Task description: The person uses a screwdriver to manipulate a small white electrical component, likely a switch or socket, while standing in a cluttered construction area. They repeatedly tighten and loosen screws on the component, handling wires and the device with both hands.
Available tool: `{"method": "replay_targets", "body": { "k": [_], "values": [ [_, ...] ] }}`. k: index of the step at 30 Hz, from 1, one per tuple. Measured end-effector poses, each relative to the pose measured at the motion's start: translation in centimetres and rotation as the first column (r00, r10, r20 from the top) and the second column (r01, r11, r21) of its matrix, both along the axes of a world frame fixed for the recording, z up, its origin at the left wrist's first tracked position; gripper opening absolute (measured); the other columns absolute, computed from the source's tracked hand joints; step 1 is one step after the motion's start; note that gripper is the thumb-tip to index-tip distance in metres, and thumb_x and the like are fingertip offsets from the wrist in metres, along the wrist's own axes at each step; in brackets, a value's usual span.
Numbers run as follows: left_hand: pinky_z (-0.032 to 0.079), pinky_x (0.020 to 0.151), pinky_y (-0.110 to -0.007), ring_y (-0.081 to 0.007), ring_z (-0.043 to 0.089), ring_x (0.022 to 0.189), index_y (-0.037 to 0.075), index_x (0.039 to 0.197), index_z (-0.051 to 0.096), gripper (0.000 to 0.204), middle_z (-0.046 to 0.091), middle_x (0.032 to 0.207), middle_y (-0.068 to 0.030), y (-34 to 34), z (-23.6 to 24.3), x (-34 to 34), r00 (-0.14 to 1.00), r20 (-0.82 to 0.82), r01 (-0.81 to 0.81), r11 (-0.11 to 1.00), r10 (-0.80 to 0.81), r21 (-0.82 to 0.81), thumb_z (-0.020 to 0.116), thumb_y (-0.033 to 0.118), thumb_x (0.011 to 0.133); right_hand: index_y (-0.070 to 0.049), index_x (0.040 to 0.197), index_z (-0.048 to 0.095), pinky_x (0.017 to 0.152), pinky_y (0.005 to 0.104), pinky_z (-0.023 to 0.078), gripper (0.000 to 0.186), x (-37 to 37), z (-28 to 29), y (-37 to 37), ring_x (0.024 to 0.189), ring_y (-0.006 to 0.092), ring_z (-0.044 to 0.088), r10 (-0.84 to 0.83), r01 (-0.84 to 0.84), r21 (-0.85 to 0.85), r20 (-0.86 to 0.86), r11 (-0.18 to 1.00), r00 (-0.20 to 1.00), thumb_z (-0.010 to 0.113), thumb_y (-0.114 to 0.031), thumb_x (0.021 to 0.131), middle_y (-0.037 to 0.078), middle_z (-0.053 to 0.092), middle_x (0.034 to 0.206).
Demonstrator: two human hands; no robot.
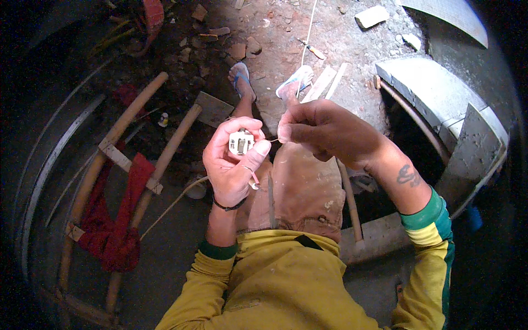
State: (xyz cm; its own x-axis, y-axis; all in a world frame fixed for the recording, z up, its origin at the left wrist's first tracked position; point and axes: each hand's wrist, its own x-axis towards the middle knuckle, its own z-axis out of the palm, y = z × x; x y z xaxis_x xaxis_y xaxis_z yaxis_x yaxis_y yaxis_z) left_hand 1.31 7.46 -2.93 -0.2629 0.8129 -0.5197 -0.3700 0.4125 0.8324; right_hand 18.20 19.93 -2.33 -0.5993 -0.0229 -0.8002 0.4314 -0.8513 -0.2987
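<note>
In front of my lap, my left hand (228, 159) is closed around a small white electrical fitting (241, 142), a block with slots and metal parts on its face. A short pale wire end (254, 184) sticks out by the left thumb. My right hand (330, 132) is just to the right of it, thumb and forefinger pinched on a thin wire (274, 141) that spans the gap between the hands. Whether this wire is fixed in the fitting is hidden by the left fingertips. A pale cable (173, 208) runs up from the lower left to my left wrist.
A wooden ladder (148, 104) with a red cloth (118, 242) stands at the left. Beyond my sandalled feet, an orange-handled screwdriver (315, 51) lies on the dirt floor beside a white cable (311, 25). Broken bricks (237, 51) are scattered there. A pale, curved panel (429, 82) is at right.
</note>
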Motion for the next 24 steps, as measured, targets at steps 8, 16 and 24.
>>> {"method": "replay_targets", "body": {
  "k": [8, 16, 24],
  "values": [
    [0.045, 0.051, -0.018, -0.0042, 0.055, 0.067, 0.002, 0.1, 0.062, 0.024, 0.06, 0.091, -0.0028, -0.3, 0.2, 0.0, 0.993, -0.016, 0.118, 0.993, -0.119, -0.025, 0.077, 0.008, 0.081, -0.01, 0.096, 0.063, 0.046, 0.0196, 0.026, 0.014, 0.4, -0.1, -0.7, 0.054, 0.0011, 0.034, 0.03, -0.031, 0.013, 0.036, 0.999, 0.999, 0.063, -0.024, 0.095, -0.009, 0.043, 0.069],
    [0.043, 0.073, -0.024, -0.0102, 0.053, 0.081, 0.003, 0.094, 0.058, 0.022, 0.057, 0.089, -0.0043, -0.8, -0.7, 0.4, 0.968, -0.231, 0.119, 0.989, -0.096, 0.084, 0.075, 0.005, 0.081, -0.008, 0.092, 0.065, 0.053, 0.018, 0.033, 0.012, 0.4, -0.3, -2.5, 0.064, -0.0002, 0.043, -0.098, 0.137, 0.314, -0.136, 0.939, 0.986, 0.066, -0.02, 0.091, -0.008, 0.051, 0.075],
    [0.042, 0.069, -0.022, -0.0099, 0.051, 0.079, 0.004, 0.098, 0.052, 0.026, 0.054, 0.089, -0.0049, -0.4, -0.1, 1.7, 0.884, -0.467, 0.098, 0.986, -0.023, 0.138, 0.072, -0.001, 0.081, -0.002, 0.087, 0.064, 0.064, 0.0293, 0.045, 0.011, -1.1, 1.3, -5.1, 0.071, 0.0117, 0.056, -0.339, 0.29, 0.556, -0.016, 0.779, 0.941, 0.069, -0.011, 0.085, 0.004, 0.061, 0.078]
  ]
}}
